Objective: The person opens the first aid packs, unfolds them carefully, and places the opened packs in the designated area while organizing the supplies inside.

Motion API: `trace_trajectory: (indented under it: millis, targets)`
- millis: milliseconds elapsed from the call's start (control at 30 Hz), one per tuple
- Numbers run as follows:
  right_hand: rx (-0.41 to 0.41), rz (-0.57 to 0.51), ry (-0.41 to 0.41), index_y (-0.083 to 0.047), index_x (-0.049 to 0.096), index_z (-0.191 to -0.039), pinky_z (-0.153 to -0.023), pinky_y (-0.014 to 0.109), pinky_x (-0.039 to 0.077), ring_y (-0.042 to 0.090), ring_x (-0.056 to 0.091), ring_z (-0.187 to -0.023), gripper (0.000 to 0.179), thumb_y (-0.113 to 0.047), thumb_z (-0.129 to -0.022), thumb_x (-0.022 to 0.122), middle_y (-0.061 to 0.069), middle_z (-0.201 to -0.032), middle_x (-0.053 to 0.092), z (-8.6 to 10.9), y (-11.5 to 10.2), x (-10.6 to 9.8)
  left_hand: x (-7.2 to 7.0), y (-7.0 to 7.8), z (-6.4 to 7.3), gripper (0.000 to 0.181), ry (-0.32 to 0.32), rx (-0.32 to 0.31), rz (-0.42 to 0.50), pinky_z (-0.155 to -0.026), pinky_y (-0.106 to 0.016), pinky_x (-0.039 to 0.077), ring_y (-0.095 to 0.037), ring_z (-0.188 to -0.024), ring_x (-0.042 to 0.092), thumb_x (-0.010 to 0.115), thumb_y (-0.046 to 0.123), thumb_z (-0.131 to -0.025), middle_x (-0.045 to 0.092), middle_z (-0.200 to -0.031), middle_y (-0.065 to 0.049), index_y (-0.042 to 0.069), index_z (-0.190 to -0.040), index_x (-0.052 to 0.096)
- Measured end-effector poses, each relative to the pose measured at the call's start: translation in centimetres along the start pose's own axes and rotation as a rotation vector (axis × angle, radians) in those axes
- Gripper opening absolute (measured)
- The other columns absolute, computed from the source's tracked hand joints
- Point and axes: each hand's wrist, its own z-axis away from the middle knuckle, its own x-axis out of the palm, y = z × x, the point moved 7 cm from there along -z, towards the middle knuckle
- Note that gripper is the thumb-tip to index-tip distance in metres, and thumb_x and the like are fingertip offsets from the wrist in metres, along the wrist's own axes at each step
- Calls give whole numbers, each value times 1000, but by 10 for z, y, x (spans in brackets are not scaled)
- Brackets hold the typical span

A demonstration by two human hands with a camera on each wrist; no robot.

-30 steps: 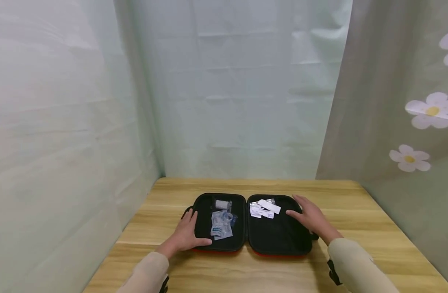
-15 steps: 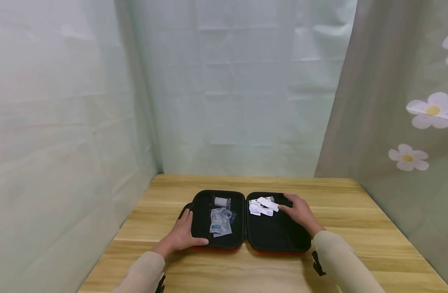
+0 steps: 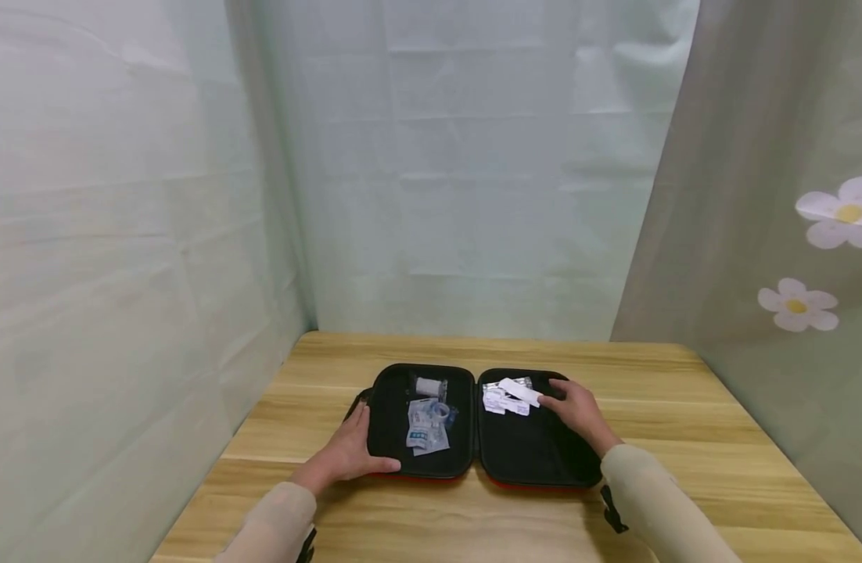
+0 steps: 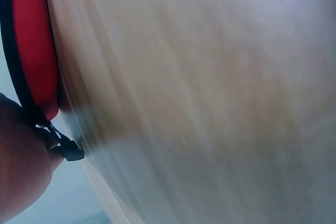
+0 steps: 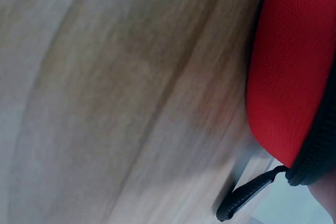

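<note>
Head view softly lit; faint sheen on back curtain [image 3: 466,172]; tabletop [image 4: 184,77] blurred in wrist views

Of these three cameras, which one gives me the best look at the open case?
The head view: it shows both halves of the case lying open. The left wrist and right wrist views each catch only part of its red outside and black edging.

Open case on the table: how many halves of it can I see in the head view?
2. The left half, holding wrapped items, is by the left hand; the right half, holding white pieces, is under the right hand. Hands partly cover them.
</note>
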Motion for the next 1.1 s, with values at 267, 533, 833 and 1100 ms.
trace_trajectory:
  millis: [267,533,833,1100]
  targets:
    - [20,-40,5,9,51,-137,-99,56,43,45,53,-121,56,-26,-96,66,30,-137,52,-1,2,3,-2,0,1,135,-16,-12,-15,-113,-58,25,-50,-142,23,80,68,-65,13,-159,-31,-12,-152,16]
    - [22,-34,17,11,55,-132,-100,56,42,47,52,-121,51,-24,-96,66,30,-133,55,-2,2,6,0,-1,1,135,-27,-12,-11,-112,-59,25,-53,-141,22,80,69,-66,11,-159,-32,-13,-152,15]
    - [94,-51,41,10,60,-128,-100,57,41,46,51,-122,49,-25,-95,68,29,-131,57,-6,8,13,0,0,2,135,-34,-25,-5,-112,-59,25,-52,-141,22,80,69,-66,11,-160,-31,-11,-153,15]
    - [104,-23,53,7,70,-114,-86,51,49,38,62,-104,34,-19,-92,71,24,-115,67,-8,6,14,3,-4,-2,136,-30,-23,-16,-112,-59,26,-50,-142,23,79,71,-66,13,-159,-30,-11,-153,14]
